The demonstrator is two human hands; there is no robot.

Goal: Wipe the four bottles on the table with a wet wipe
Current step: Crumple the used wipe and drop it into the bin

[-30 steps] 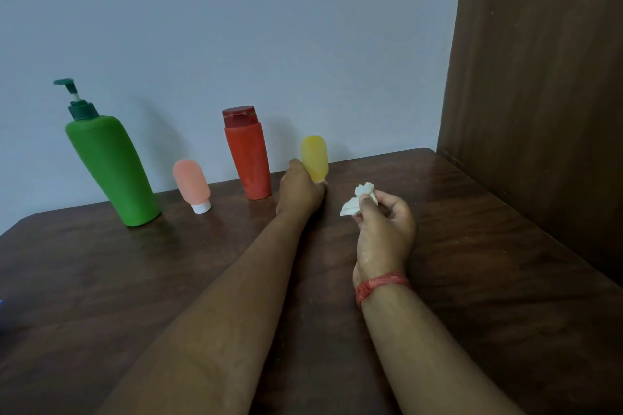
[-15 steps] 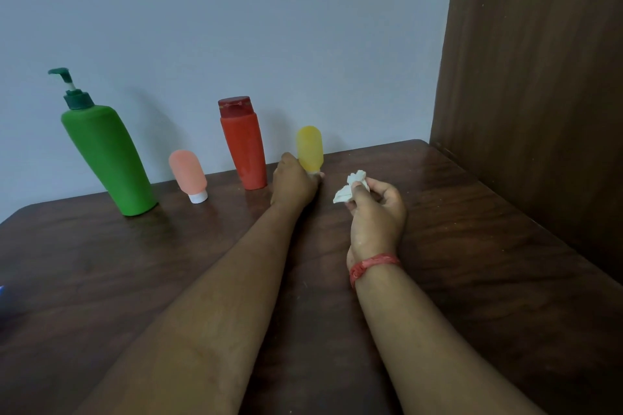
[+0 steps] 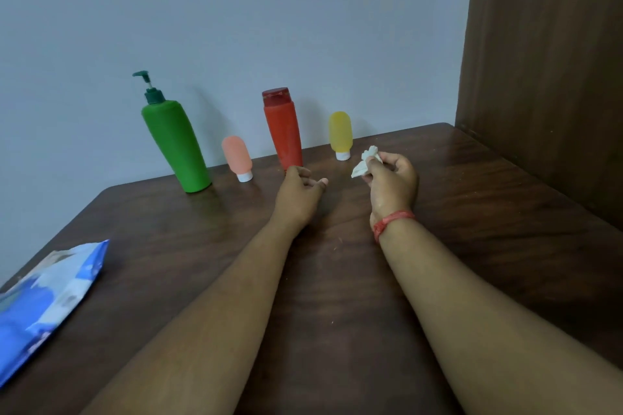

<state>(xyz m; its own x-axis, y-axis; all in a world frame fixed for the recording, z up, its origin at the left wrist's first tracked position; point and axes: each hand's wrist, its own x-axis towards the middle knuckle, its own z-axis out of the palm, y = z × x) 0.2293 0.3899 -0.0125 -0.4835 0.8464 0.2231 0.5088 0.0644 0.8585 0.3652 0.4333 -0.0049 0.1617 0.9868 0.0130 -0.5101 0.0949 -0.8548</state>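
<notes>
A: Wet wipe [image 3: 365,163] was crumpled into a small wad, pinched in the fingers of the right hand [image 3: 391,184], held just above the worktop [image 3: 488,212] toward its far edge. Soft and limp; judged it would deform freely under pressure.

B: Bottles?

A: Four stood along the far edge against the wall: green pump bottle [image 3: 175,148] nearest the far left corner, then pink tube [image 3: 237,158], red bottle [image 3: 283,128], yellow tube [image 3: 340,133]. Both tubes stood on their white caps.

B: Left hand?

A: Left hand [image 3: 298,194] had a loose, empty grip, fingers relaxed, just in front of the red bottle's base. Contact could not be told.

B: Handling?

A: Judged all plastic and light. The cap-down tubes looked tippy and probably squeezable: take hold at mid-body. The green one is best steadied by its body, not the pump. Wet plastic may turn slippery.

B: Anything else?

A: Blue wipe packet [image 3: 43,303] lay at the near left edge.
</notes>
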